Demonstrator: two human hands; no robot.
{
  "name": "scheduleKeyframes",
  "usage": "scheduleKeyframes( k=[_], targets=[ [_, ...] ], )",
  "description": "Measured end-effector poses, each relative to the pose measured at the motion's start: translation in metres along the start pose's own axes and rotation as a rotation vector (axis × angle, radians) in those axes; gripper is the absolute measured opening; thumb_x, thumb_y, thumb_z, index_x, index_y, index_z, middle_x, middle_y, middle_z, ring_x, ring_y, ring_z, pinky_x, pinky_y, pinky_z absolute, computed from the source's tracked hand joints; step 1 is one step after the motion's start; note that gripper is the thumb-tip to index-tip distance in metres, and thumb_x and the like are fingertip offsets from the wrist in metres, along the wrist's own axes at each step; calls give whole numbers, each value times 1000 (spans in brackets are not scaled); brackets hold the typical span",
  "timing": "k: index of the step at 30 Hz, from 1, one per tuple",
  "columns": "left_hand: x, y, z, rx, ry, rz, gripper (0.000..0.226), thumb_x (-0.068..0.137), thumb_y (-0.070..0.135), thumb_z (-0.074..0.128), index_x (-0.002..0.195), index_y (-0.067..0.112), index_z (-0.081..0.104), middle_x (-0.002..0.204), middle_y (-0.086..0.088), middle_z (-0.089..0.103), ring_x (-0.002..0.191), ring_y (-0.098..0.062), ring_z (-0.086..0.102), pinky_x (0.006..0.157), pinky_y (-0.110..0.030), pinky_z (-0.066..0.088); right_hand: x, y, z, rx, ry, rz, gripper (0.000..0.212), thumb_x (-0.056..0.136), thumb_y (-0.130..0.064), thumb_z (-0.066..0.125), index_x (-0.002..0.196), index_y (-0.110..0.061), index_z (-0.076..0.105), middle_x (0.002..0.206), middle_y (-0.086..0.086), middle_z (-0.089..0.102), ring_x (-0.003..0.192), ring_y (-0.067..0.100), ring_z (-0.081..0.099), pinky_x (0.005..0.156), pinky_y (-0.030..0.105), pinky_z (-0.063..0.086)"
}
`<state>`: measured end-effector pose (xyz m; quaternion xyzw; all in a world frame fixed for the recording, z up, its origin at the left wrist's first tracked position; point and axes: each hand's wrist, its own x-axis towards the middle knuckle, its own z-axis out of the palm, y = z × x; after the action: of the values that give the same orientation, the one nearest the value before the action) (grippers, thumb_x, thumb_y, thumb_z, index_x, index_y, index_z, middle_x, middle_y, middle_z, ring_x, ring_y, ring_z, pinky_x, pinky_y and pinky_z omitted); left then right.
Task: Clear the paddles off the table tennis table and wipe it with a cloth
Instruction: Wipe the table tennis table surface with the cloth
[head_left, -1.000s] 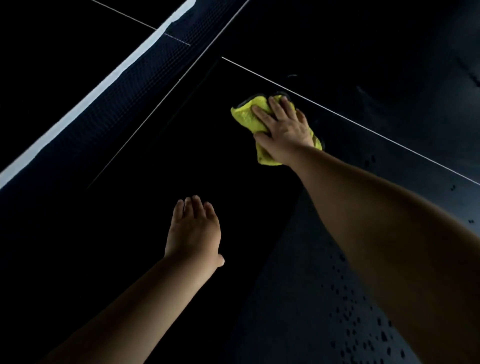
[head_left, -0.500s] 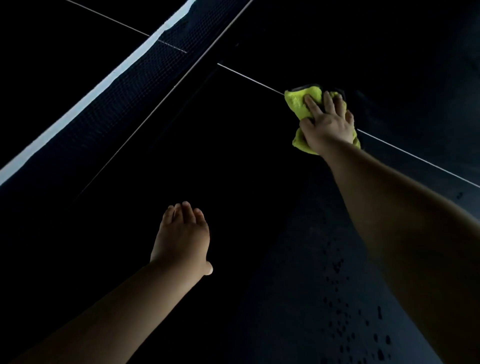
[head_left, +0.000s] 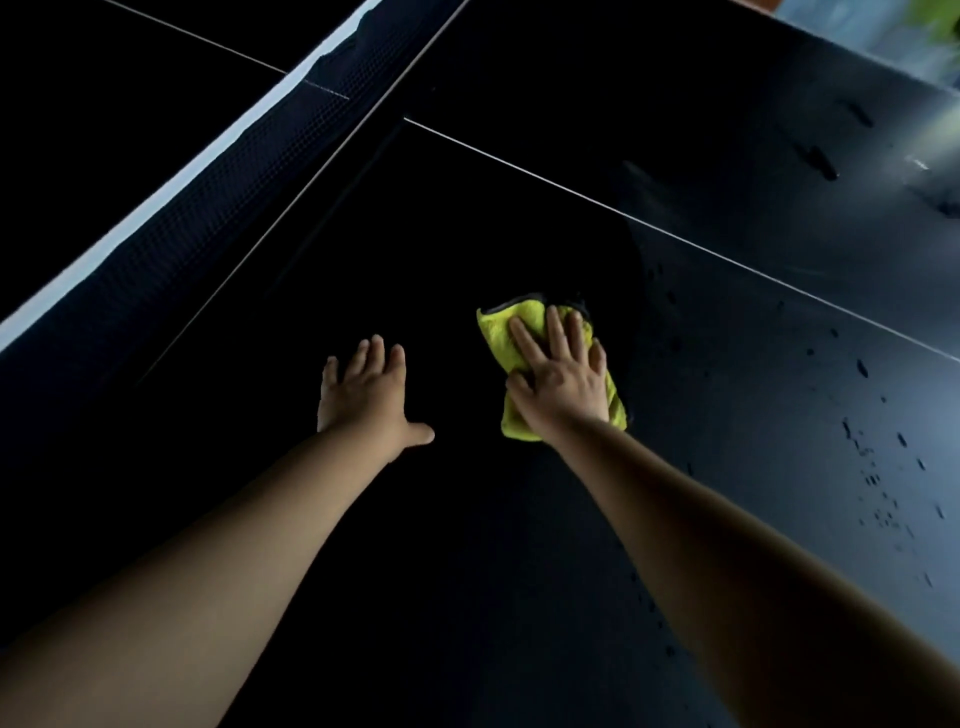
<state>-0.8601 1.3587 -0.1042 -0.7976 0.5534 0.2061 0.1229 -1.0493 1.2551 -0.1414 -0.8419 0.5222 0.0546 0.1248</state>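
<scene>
Dark table (head_left: 727, 374), one cloth (head_left: 506, 327), two hands (head_left: 363, 397) (head_left: 563, 387)

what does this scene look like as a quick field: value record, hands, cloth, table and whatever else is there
left hand: rests flat on the table, fingers straight, holds nothing
right hand: pressed flat on the cloth, fingers straight
cloth: yellow-green, bunched, on the table under the right hand
table: dark top, thin white line across it
net: on the left, white top band
spots: dark specks on the table, right of the cloth
paddles: none in view
</scene>
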Motion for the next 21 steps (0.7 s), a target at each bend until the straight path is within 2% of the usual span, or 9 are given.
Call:
scheduleKeyframes(
  k=[3,5,9,12,16,21],
  targets=[
    [-30,-4,17,55,233,49,93,87,60,46,150,13,-3,159,-8,-5,145,-21,-10,117,-42,0,-54,-23,17,-1,-7,-15,73,86,-54,28,153,-44,0,164,1,-8,149,27,-15,119,50,-3],
    [-59,-12,32,2,320,84,83,91,54,43,150,14,0,159,-5,-2,145,-19,-7,117,-40,1,-88,-40,28,0,1,-20,73,85,-55,25,153,-44,-1,164,2,-9,149,26,-16,119,50,-5],
    [-122,-45,66,-107,347,81,75,92,46,46,150,14,11,158,-4,9,146,-18,1,116,-39,6,-147,-77,47,-3,5,-47,70,89,-54,25,152,-44,-4,164,3,-12,148,27,-19,118,49,-8],
    [-168,-75,92,-155,366,71,70,90,38,54,147,10,26,155,-8,23,145,-21,12,114,-42,12,-191,-108,58,3,-6,-71,69,92,-55,29,153,-43,-3,163,4,-13,148,28,-21,119,51,-8],
    [-225,-106,127,-184,358,27,64,86,28,62,141,5,38,148,-13,36,141,-28,25,110,-48,22,-244,-153,73,22,-32,-84,68,93,-62,24,153,-43,-2,163,4,-15,147,28,-23,119,53,-7],
    [-273,-117,147,-221,378,3,59,90,24,57,142,5,36,149,-13,34,141,-27,24,111,-46,20,-295,-196,92,42,-34,-175,67,89,-57,18,154,-42,8,164,7,-8,148,32,-18,118,56,-7]
  ],
)
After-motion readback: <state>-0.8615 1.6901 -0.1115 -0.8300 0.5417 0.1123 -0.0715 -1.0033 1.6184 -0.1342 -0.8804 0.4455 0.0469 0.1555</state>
